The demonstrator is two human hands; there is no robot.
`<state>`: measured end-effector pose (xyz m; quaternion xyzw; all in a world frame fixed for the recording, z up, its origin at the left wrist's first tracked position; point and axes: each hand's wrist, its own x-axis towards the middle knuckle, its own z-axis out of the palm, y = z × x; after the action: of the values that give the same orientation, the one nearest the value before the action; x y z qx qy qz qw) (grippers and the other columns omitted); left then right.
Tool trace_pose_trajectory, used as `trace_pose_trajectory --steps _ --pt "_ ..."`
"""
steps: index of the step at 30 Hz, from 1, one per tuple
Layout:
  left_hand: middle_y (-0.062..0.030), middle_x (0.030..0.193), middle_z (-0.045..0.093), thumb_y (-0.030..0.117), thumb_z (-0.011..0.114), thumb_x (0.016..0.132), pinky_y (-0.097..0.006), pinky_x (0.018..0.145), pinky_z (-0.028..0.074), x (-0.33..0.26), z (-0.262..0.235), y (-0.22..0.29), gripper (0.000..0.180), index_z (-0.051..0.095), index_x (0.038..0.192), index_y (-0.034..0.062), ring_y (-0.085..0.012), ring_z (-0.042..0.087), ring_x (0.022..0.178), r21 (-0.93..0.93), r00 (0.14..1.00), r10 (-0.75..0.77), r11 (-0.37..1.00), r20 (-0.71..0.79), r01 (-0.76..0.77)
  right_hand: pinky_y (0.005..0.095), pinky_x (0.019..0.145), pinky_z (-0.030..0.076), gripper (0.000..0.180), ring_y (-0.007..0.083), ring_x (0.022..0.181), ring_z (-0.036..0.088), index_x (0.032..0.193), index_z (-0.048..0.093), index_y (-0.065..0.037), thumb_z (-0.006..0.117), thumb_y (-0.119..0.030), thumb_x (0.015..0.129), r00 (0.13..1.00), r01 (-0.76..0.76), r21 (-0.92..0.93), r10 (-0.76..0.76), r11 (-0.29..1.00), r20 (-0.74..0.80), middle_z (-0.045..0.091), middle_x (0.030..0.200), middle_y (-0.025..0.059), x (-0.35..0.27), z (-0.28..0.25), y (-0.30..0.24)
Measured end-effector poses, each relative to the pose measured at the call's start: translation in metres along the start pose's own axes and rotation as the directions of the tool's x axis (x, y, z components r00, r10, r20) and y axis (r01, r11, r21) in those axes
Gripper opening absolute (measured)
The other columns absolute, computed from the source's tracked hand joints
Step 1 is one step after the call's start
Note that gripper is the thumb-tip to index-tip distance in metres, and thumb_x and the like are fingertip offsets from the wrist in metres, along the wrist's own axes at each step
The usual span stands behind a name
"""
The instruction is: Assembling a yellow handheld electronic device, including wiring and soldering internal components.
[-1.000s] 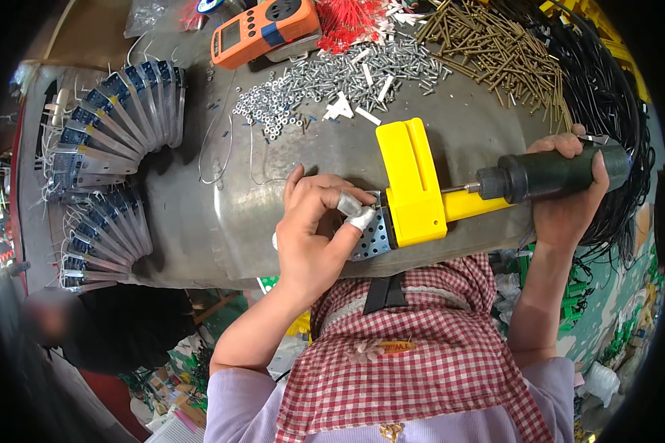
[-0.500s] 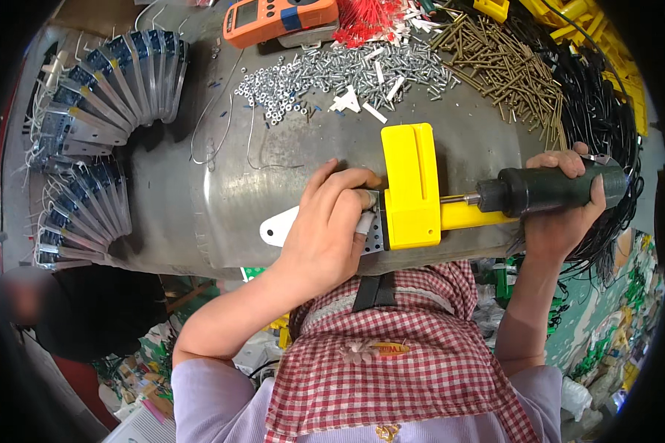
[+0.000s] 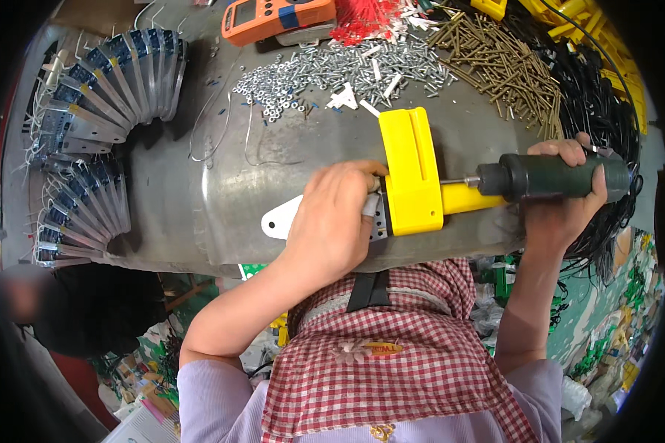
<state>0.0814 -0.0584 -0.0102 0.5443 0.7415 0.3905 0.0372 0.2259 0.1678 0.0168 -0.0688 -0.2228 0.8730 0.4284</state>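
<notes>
My left hand (image 3: 335, 214) is closed round a white plate-like part (image 3: 277, 219) with a rounded, holed end poking out to the left. That part butts against a bright yellow plastic housing (image 3: 410, 173), which has a long slot and a yellow arm (image 3: 469, 199) reaching right. In my right hand (image 3: 561, 210) lies a dark green power screwdriver (image 3: 550, 177), held level. Its thin metal bit (image 3: 458, 181) points left and meets the housing's right side. My left fingertips are partly hidden behind the housing's edge.
Loose silver screws and nuts (image 3: 347, 74) cover the far middle of the metal-topped bench (image 3: 236, 199). Long brass-coloured screws (image 3: 502, 66) and black cables (image 3: 595, 103) lie far right. An orange multimeter (image 3: 273, 18) sits behind. Fanned circuit boards in clear sleeves (image 3: 118, 81) stand left.
The yellow housing has tipped slightly, its near end rising away from me. My left hand has shifted a little with it; the screwdriver stays nearly in place, still against the housing.
</notes>
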Motion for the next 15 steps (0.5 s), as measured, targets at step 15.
trace_pose_trajectory --steps 15 --pt "-0.0207 0.108 0.05 0.017 0.069 0.075 -0.042 0.085 0.041 0.012 -0.018 -0.001 0.053 0.041 0.116 -0.0016 -0.0368 0.051 0.1 -0.111 0.979 -0.139 0.982 0.146 0.156 0.0338 0.091 0.036 0.041 0.012 0.085 0.045 0.121 0.042 -0.007 0.051 -0.026 0.086 0.999 -0.029 -0.006 0.029 1.0 -0.02 0.042 0.085 -0.0005 -0.031 -0.009 -0.013"
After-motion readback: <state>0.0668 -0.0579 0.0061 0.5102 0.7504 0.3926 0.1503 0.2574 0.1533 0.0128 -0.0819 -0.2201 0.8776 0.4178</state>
